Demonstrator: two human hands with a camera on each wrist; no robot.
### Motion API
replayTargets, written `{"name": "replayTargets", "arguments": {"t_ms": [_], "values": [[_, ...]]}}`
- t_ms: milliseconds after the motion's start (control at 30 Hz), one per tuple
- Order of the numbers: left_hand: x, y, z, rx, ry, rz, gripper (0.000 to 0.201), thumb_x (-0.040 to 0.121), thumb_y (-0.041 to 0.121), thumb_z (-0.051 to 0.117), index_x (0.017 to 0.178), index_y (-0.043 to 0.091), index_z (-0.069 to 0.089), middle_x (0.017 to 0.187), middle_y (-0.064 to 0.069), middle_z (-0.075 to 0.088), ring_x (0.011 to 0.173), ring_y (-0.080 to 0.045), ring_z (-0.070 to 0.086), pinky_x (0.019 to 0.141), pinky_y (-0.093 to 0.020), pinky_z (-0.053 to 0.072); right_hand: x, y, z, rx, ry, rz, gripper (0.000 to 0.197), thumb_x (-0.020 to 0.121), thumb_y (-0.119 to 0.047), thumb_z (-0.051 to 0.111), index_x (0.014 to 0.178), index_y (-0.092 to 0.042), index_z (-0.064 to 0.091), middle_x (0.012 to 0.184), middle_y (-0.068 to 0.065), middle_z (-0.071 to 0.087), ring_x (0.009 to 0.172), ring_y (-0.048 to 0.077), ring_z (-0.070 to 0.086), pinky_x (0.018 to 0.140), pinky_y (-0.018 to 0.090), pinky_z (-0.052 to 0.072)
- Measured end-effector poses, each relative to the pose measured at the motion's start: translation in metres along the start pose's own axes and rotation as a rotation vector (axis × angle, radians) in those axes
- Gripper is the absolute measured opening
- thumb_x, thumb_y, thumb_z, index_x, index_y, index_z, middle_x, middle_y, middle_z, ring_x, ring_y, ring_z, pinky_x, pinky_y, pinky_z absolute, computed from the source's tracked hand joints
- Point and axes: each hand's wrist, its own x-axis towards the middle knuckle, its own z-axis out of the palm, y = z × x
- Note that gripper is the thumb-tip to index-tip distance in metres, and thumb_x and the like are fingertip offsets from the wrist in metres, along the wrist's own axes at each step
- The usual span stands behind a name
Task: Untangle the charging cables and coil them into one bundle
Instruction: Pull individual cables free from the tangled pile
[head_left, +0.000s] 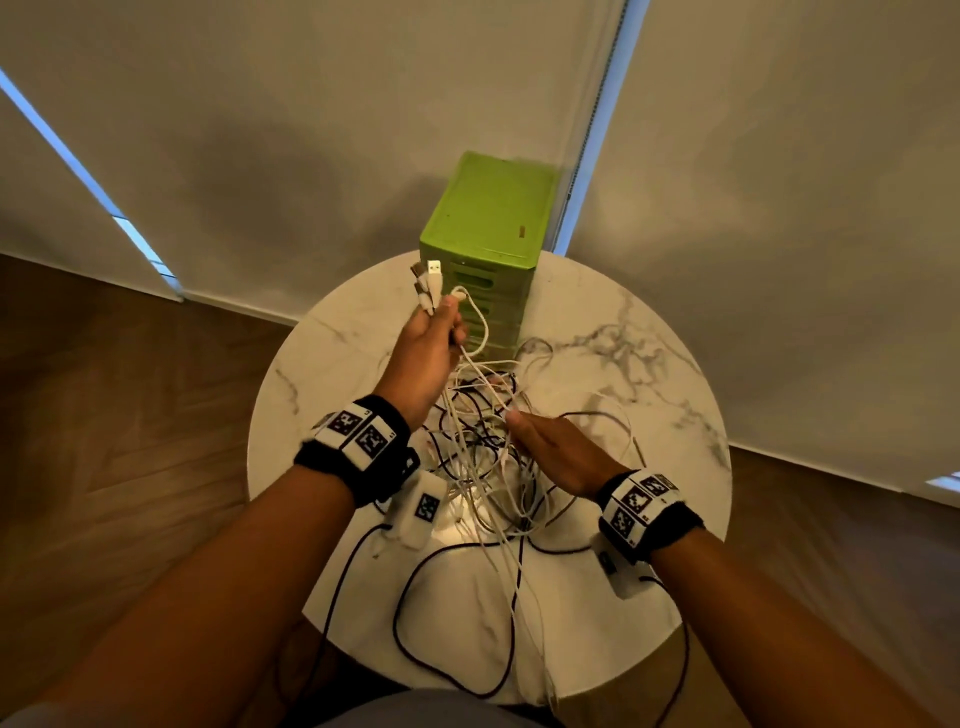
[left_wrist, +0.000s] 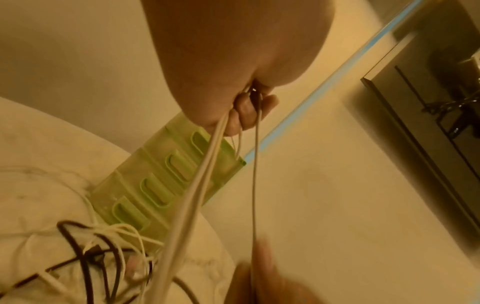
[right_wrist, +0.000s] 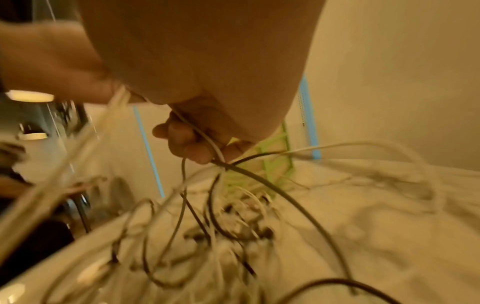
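A tangle of white and black charging cables (head_left: 483, 452) lies on the round marble table (head_left: 649, 364). My left hand (head_left: 431, 338) is raised above the heap and grips several white cables, whose USB plugs (head_left: 432, 275) stick up past the fingers. In the left wrist view the curled fingers (left_wrist: 241, 115) clamp the cords (left_wrist: 202, 179), which drop to the heap. My right hand (head_left: 550, 447) is lower, over the heap, and pinches a thin white cable (right_wrist: 207, 139) where it crosses a black one (right_wrist: 272, 191).
A green plastic drawer tower (head_left: 488, 228) stands at the table's far edge, just behind my left hand. Black wrist-camera leads (head_left: 415, 623) loop over the table's near edge. Pale blinds hang behind; wooden floor surrounds the table.
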Motion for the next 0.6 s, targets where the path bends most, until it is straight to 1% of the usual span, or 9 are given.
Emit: {"name": "replayTargets", "arguments": {"t_ms": [67,133,167,267,333,367,467,533,600], "values": [[0.003,0.007,-0.009,-0.016,0.023,0.026,0.024,0.109,0.032,0.037,0.105,0.021,0.058,0.068,0.009,0.042,0.056,-0.003,0.035,0.052,-0.021,0.029,-0.002,0.017,-0.002,-0.057,0.0,0.039,0.043,0.108,-0.045,0.029,0.093,-0.023,0.062,0.076,-0.006,0.062,0.067,0.0,0.055,0.07,0.027,0.043],[0.005,0.014,-0.017,-0.021,0.052,0.045,0.025,0.109,0.031,0.035,0.108,0.023,0.059,0.068,0.009,0.04,0.056,-0.003,0.035,0.053,-0.021,0.029,-0.002,0.029,-0.008,-0.176,-0.005,0.071,0.041,0.107,-0.048,0.026,0.087,-0.031,0.057,0.072,-0.009,0.061,0.066,-0.005,0.055,0.069,0.025,0.04],[0.006,0.017,-0.02,-0.008,0.061,0.054,0.024,0.109,0.031,0.035,0.105,0.023,0.058,0.068,0.008,0.04,0.055,-0.004,0.034,0.054,-0.021,0.029,0.0,0.035,-0.01,-0.259,-0.003,0.095,0.043,0.106,-0.052,0.023,0.086,-0.031,0.055,0.074,-0.006,0.064,0.069,0.0,0.059,0.072,0.03,0.042],[0.004,0.011,-0.025,0.088,0.04,0.112,0.026,0.109,0.036,0.035,0.092,0.022,0.05,0.073,0.006,0.043,0.059,-0.005,0.038,0.06,-0.023,0.034,0.011,0.036,-0.021,-0.421,0.069,0.192,0.051,0.102,-0.058,0.022,0.09,-0.023,0.057,0.082,0.004,0.07,0.083,0.028,0.067,0.084,0.04,0.048],[-0.001,0.0,-0.025,0.184,-0.005,0.166,0.029,0.107,0.042,0.035,0.09,0.022,0.048,0.077,0.006,0.045,0.068,-0.008,0.041,0.07,-0.028,0.037,0.019,0.024,-0.028,-0.344,0.175,0.19,0.045,0.105,-0.053,0.03,0.084,-0.02,0.053,0.078,0.004,0.065,0.083,0.033,0.064,0.082,0.043,0.047],[-0.003,-0.006,-0.024,0.239,-0.034,0.182,0.03,0.106,0.044,0.036,0.09,0.022,0.048,0.079,0.005,0.047,0.072,-0.01,0.043,0.074,-0.031,0.038,0.023,0.015,-0.032,-0.273,0.228,0.146,0.042,0.106,-0.049,0.034,0.082,-0.019,0.051,0.075,0.002,0.061,0.081,0.031,0.062,0.079,0.042,0.046],[-0.012,-0.021,-0.017,0.332,-0.107,0.104,0.038,0.103,0.051,0.038,0.095,0.019,0.055,0.082,0.003,0.051,0.077,-0.013,0.047,0.082,-0.037,0.042,0.029,-0.021,-0.037,-0.019,0.292,0.0,0.037,0.107,-0.042,0.039,0.082,-0.018,0.051,0.071,-0.008,0.054,0.068,0.005,0.053,0.072,0.034,0.044],[-0.017,-0.026,-0.01,0.293,-0.139,0.002,0.045,0.102,0.057,0.04,0.098,0.018,0.062,0.08,0.004,0.053,0.076,-0.013,0.049,0.079,-0.037,0.042,0.031,-0.039,-0.035,0.051,0.293,-0.092,0.034,0.107,-0.038,0.041,0.084,-0.017,0.053,0.072,-0.008,0.052,0.067,0.0,0.048,0.068,0.023,0.042],[-0.023,-0.022,0.001,0.225,-0.171,-0.085,0.052,0.102,0.06,0.037,0.097,0.016,0.065,0.075,0.006,0.048,0.067,-0.01,0.045,0.07,-0.028,0.038,0.029,-0.051,-0.033,0.08,0.247,-0.163,0.03,0.108,-0.034,0.041,0.09,-0.016,0.057,0.078,-0.008,0.056,0.073,0.0,0.052,0.071,0.02,0.041]]}}
